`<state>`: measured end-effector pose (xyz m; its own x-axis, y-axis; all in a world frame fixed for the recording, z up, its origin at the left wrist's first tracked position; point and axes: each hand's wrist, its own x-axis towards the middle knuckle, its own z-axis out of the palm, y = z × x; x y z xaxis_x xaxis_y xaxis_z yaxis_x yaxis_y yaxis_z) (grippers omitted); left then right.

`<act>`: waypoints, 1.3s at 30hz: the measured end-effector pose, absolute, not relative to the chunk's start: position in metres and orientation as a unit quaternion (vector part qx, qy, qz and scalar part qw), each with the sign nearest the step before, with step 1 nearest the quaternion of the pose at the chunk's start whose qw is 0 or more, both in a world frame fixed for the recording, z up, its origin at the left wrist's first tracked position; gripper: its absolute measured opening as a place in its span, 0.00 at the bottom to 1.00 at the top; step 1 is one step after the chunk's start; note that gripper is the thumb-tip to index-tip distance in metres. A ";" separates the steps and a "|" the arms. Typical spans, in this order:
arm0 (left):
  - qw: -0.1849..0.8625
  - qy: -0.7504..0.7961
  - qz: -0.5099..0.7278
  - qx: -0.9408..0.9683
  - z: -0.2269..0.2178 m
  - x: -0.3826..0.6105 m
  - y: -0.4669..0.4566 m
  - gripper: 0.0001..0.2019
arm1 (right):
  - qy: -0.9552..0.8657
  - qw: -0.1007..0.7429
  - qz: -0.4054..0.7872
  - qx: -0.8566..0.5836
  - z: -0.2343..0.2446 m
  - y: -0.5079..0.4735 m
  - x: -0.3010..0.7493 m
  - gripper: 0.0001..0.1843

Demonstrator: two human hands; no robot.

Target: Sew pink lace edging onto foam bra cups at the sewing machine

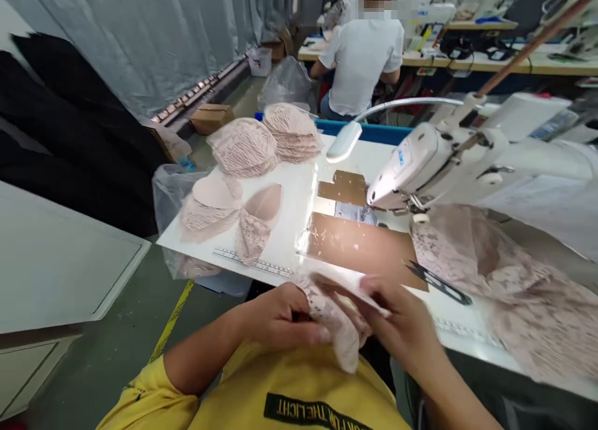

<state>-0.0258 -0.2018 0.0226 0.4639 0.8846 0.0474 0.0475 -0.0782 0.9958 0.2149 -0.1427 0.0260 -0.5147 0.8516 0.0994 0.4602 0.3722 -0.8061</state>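
Between my two hands, just over the table's front edge, is a beige lace bra cup (343,333) with a pale lining. My left hand (283,315) grips its lace side, fingers curled around the fabric. On the other side my right hand (397,311) pinches the pale edge of the piece; some fingers are hidden behind it. A single bra cup (256,224) lies on the white table (284,209), left of the sewing machine (415,162). Thread snips (441,283) rest to the right of my hands, partly on a brown board (359,243).
Stacks of lace cups (245,146) stand at the table's back left, with a smaller pile (212,205) nearer. Lace fabric (523,293) is heaped at the right. A lamp (344,141) hangs over the table. Beyond, a person in a white shirt (362,62) sits at another bench.
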 end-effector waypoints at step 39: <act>0.569 0.500 0.519 0.397 0.000 0.000 -0.161 0.15 | -0.593 0.362 0.631 -0.347 -0.001 -0.115 0.219 0.14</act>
<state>-0.0001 -0.1612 0.0002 -0.0376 0.9869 -0.1570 -0.1937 0.1469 0.9700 0.2195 -0.1155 -0.0011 -0.4981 0.8671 -0.0090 -0.0451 -0.0362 -0.9983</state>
